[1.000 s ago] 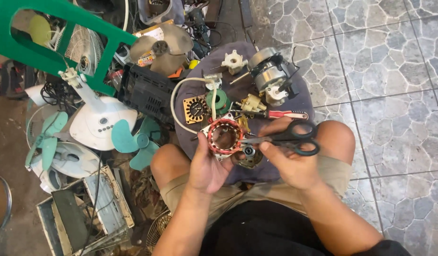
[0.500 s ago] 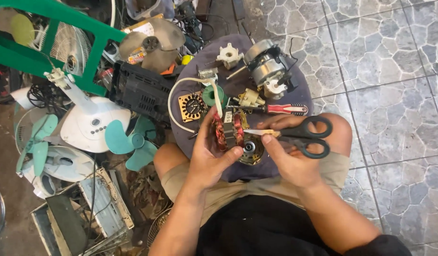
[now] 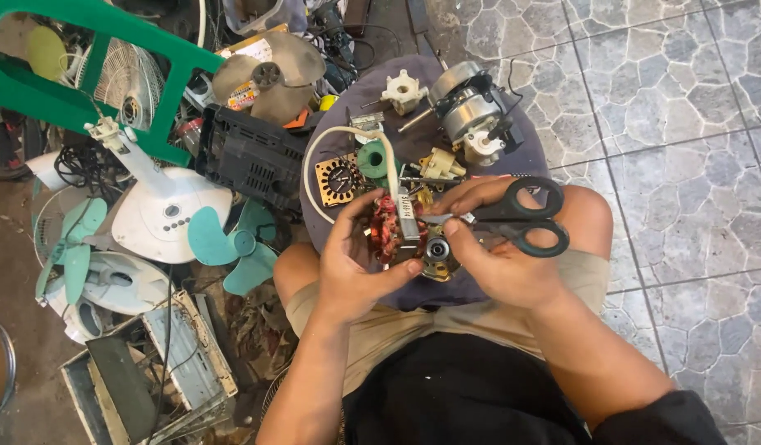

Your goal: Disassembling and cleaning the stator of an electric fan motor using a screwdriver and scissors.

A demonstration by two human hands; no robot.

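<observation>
Over the lap, left hand [image 3: 356, 268] grips the copper-wound stator [image 3: 387, 235]; right hand [image 3: 500, 259] holds black scissors [image 3: 521, 216]; keep tips clear of windings

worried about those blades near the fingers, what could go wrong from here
1. The scissors in the right hand point at the copper-wound motor coil; a slip might nick the left hand fingers gripping it.
2. The blades might also cut the copper windings.
3. Loose parts on the purple cloth over the lap could slide off.
</observation>
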